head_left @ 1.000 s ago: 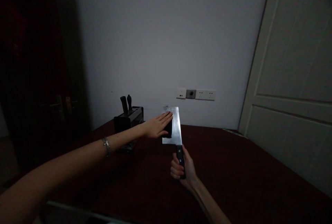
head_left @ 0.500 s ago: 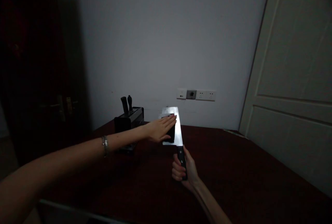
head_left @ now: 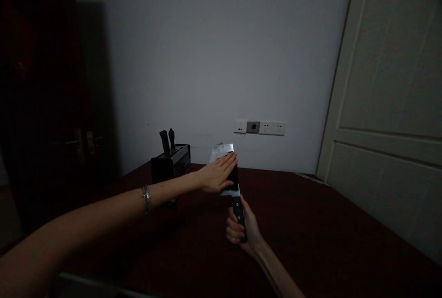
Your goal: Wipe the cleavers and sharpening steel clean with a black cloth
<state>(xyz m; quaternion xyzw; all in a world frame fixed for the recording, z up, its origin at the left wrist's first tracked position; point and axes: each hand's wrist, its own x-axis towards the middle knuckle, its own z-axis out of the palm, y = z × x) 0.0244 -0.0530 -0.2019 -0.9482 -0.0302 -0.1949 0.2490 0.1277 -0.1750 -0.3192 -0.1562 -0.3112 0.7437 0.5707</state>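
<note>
My right hand (head_left: 245, 226) is wrapped round the black riveted handle of a cleaver (head_left: 236, 193), whose broad blade points up and away from me. Across the blade lies my left hand (head_left: 217, 173), its fingers straight and close together. It holds a flat black pad (head_left: 235, 179) against the blade's face; the palm and fingers hide part of it, and I cannot make out its material. The blade's upper end shows above the fingers. Beyond my left forearm stands a black knife block (head_left: 171, 159) with two dark handles sticking up.
Everything stands over a dark red-brown table (head_left: 297, 224). Behind it is a pale wall with a row of sockets (head_left: 259, 127). A panelled pale door (head_left: 390, 118) is at the right, a dark door (head_left: 37, 104) at the left. A dark edged object (head_left: 100, 284) lies at the bottom left.
My left hand and the black pad have slid right across the blade, covering its right edge. The bright glare on the blade is gone. My right hand keeps its grip.
</note>
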